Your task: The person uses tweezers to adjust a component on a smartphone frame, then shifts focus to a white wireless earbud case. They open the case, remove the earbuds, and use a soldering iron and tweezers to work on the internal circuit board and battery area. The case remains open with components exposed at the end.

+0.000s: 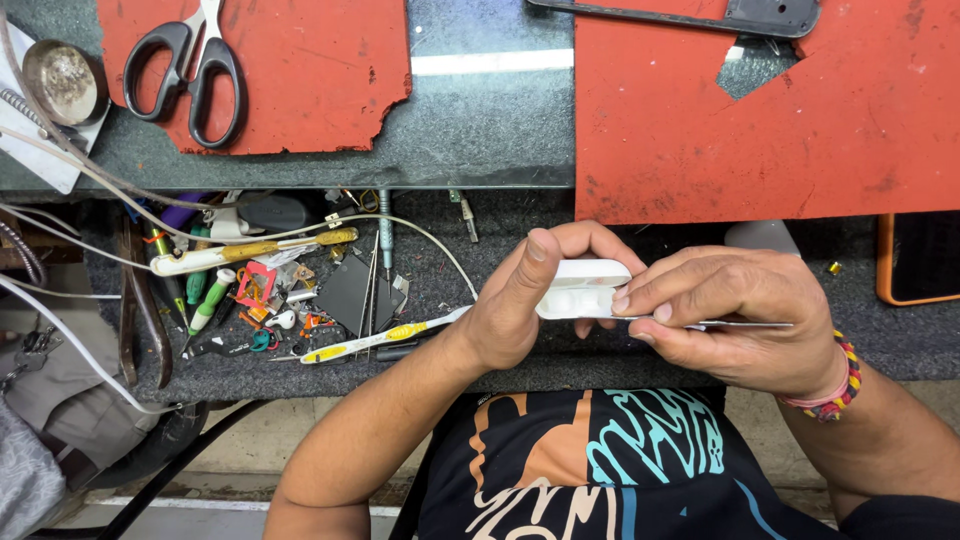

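My left hand [530, 300] grips a small white oblong case [583, 290], thumb lying along its left end and fingers curled over its far edge. My right hand [735, 315] meets the case from the right. Its fingertips rest on the case's right end, and it pinches a thin flat metal tool [745, 325] that runs along the case's lower edge and sticks out to the right. Both hands hover over the dark lower shelf just in front of my body.
Black-handled scissors [185, 70] lie on a red mat [300, 70] at the back left; a larger red mat [780, 110] covers the right. The tool clutter [270, 290] on the left holds a toothbrush [370, 340], screwdrivers, tweezers and white cables. An orange-edged object [915, 260] sits far right.
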`<control>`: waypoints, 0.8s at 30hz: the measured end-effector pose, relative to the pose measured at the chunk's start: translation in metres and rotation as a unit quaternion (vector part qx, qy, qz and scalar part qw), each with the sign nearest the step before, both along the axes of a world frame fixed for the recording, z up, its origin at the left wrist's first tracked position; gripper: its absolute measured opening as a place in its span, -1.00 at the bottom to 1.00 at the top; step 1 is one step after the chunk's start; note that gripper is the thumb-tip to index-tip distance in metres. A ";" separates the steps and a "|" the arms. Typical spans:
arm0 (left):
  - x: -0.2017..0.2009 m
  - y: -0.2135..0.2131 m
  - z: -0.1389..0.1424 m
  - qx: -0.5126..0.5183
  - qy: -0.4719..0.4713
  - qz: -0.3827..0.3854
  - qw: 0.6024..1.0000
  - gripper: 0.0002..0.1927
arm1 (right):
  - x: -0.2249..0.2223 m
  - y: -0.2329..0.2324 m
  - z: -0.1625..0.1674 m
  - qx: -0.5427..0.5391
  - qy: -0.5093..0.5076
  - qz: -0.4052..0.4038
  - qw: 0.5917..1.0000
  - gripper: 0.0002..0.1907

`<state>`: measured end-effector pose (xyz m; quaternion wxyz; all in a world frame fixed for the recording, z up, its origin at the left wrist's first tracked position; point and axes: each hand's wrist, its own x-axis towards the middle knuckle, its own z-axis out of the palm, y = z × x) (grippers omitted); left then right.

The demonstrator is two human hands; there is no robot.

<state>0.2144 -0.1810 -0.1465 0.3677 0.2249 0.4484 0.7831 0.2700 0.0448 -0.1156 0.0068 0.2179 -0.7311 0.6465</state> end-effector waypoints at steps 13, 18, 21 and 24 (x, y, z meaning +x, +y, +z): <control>0.003 0.003 -0.004 -0.044 0.010 0.017 0.999 -0.09 | -0.005 -0.007 0.005 0.075 0.008 0.021 0.997 -0.80; 0.004 0.002 0.000 -0.011 0.018 0.016 1.000 -0.10 | 0.004 -0.004 -0.005 -0.112 -0.030 -0.002 0.993 -0.85; 0.003 -0.001 0.002 0.013 -0.008 0.022 1.000 -0.14 | 0.005 0.002 -0.009 -0.214 -0.076 0.014 0.974 -0.87; 0.002 -0.003 0.004 0.022 -0.035 0.009 0.999 -0.25 | 0.007 0.010 -0.011 -0.248 -0.102 0.010 0.963 -0.81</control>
